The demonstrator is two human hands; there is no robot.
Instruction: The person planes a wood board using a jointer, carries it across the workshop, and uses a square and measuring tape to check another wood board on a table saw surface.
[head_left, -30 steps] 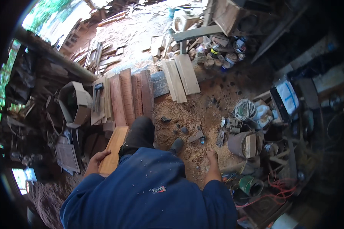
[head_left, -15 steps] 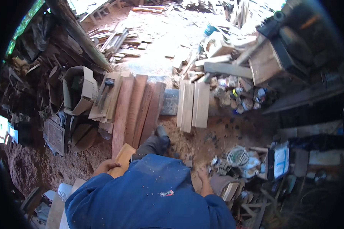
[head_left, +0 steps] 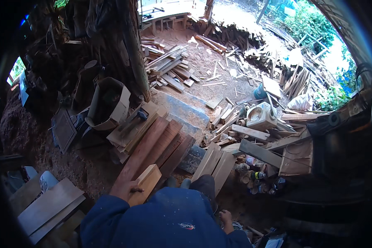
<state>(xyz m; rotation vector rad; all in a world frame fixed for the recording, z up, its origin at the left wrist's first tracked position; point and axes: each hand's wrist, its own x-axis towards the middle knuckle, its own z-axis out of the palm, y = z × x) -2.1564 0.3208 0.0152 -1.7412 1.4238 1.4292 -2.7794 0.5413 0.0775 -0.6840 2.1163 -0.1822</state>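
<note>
My left hand (head_left: 129, 190) grips an orange-tan board (head_left: 149, 177) beside my leg. The board overlaps a row of reddish planks (head_left: 149, 144) leaning on a step, with paler boards and a hammer-like tool (head_left: 141, 115) to their left. Low at right hangs my right hand (head_left: 225, 217), fingers curled, with no object visible in it. Two pale planks (head_left: 221, 173) rest ahead of my feet, near some small containers (head_left: 256, 175).
A cardboard box (head_left: 107, 103) stands beside a timber post (head_left: 138, 62). Dusty steps (head_left: 186, 113) lead up to scattered offcuts (head_left: 173, 74). More boards (head_left: 49, 206) are stacked at lower left. A wooden crate (head_left: 293, 161) and clutter crowd the right.
My view has lifted and turned toward the opening, showing more of the yard. My feet have stepped toward the planks, and the board in my left hand has moved along with me.
</note>
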